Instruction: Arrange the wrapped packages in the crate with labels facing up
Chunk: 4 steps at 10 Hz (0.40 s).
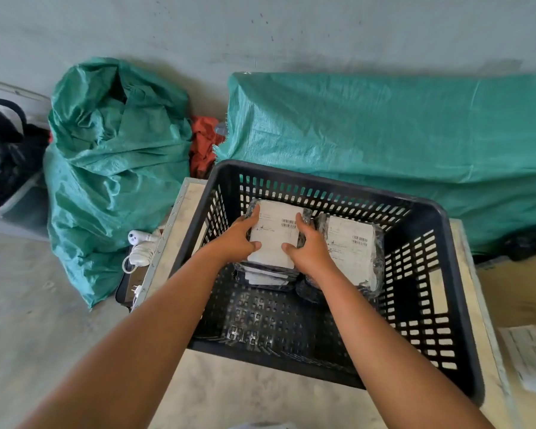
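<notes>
A black slatted plastic crate stands on a pale board. Inside, at its far end, wrapped packages lie in two stacks, white labels up. My left hand and my right hand grip the two sides of the top package on the left stack, thumbs resting on its barcoded label. More labelled packages show beneath it. To the right lies a second package, label up, touching my right wrist. The near half of the crate floor is bare.
A crumpled green woven sack stands left of the crate, a long green-covered bundle behind it, red cloth between them. A white cable and plug lie by the board's left edge. A paper sheet lies at right.
</notes>
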### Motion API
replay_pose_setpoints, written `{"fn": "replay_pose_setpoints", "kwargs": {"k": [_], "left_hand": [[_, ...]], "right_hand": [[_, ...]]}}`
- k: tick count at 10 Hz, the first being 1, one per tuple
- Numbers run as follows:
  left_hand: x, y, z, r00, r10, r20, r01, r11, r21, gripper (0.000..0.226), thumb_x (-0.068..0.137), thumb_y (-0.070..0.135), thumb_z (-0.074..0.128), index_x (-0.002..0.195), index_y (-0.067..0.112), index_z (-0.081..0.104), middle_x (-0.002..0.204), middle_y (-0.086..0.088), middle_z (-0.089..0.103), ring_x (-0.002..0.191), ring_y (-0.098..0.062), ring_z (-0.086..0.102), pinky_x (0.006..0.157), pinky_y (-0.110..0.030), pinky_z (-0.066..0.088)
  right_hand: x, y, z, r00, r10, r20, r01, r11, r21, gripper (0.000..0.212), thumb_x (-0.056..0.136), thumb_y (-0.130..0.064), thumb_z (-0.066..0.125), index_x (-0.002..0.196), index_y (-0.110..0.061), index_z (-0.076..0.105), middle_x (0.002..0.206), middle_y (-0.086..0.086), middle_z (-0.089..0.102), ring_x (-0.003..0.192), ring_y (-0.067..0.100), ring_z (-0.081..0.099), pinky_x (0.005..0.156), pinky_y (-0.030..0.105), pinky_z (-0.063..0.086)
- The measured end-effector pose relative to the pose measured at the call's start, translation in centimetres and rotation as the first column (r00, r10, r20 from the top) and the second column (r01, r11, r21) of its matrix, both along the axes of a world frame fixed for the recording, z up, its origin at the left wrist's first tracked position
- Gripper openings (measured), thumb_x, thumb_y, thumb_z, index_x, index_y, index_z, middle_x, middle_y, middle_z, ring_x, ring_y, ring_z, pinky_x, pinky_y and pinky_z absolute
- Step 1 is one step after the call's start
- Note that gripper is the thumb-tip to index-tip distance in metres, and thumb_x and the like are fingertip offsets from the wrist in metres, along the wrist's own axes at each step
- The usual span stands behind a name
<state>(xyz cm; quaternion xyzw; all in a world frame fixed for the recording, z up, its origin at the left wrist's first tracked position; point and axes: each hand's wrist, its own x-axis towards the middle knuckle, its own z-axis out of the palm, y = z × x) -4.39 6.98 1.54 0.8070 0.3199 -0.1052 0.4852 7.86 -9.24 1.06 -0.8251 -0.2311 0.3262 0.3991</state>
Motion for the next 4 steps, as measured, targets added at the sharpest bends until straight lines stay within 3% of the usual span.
{"fn": "replay_pose_setpoints", "kwargs": {"k": [1,2,3,4], "left_hand": [[-0.2,-0.2,0.3,1.0,-0.006,0.007,0.006,1.0,-0.01,0.094,0.096,0.012,0.065,0.16,0.041,0.003,0.167,-0.001,0.018,0.144,-0.025,0.035,0.117,-0.04,0.034],[-0.3,-0.7,1.2,1.0,0.006,-0.008,-0.006,1.0,-0.002,0.094,0.096,0.011,0.064,0.16,0.041,0.002,0.169,-0.005,0.012,0.147,-0.028,0.032,0.116,-0.036,0.034],[-0.3,-1.6,2.0,0.999,0.044,-0.015,-0.044,0.999,0.002,0.094,0.095,0.01,0.065,0.161,0.037,0.004,0.164,-0.012,0.027,0.145,-0.031,0.035,0.115,-0.039,0.036],[-0.8,-2.4,3.6,0.965,0.234,0.118,-0.24,0.97,0.042,0.086,0.094,0.017,0.069,0.162,0.026,0.017,0.148,-0.005,0.051,0.104,-0.013,0.06,0.083,-0.021,0.051]], "right_hand": [[-0.2,-0.1,0.4,1.0,-0.002,-0.01,0.002,1.0,0.006,0.088,0.092,-0.011,0.074,0.161,-0.026,0.023,0.162,0.001,0.038,0.13,0.017,0.052,0.087,0.02,0.053],[-0.5,-0.1,1.3,1.0,-0.014,-0.025,0.014,1.0,0.001,0.088,0.091,-0.008,0.075,0.161,-0.025,0.025,0.161,0.002,0.039,0.133,0.021,0.051,0.093,0.024,0.05],[-0.5,-0.3,2.1,1.0,-0.01,0.004,0.01,1.0,-0.028,0.086,0.088,-0.006,0.076,0.16,-0.02,0.03,0.158,0.005,0.042,0.134,0.024,0.05,0.089,0.022,0.043],[-0.3,-1.1,3.6,0.997,-0.057,0.045,0.055,0.997,0.044,0.076,0.088,-0.009,0.078,0.155,-0.018,0.043,0.155,0.005,0.047,0.136,0.025,0.05,0.099,0.026,0.042]]}}
